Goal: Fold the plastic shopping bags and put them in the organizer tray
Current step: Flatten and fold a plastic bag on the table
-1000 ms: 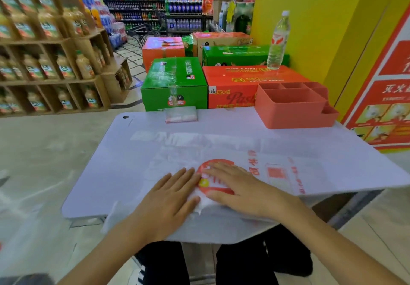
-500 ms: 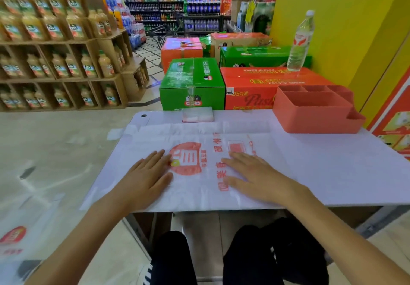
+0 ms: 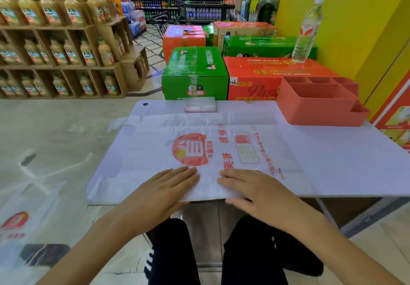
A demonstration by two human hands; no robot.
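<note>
The plastic shopping bag (image 3: 199,151) lies spread flat across the white table (image 3: 343,162), its near edge at the table's front lip. Half a second ago the palms sat either side of the red logo; both have since slid back to that near edge. The left hand (image 3: 162,192) and right hand (image 3: 255,192) press it with straight fingers, gripping nothing. Smoothing appears finished; the first fold is judged next. A folded bag (image 3: 200,104) rests at the far edge, the organizer tray (image 3: 319,107) at the far right.
</note>
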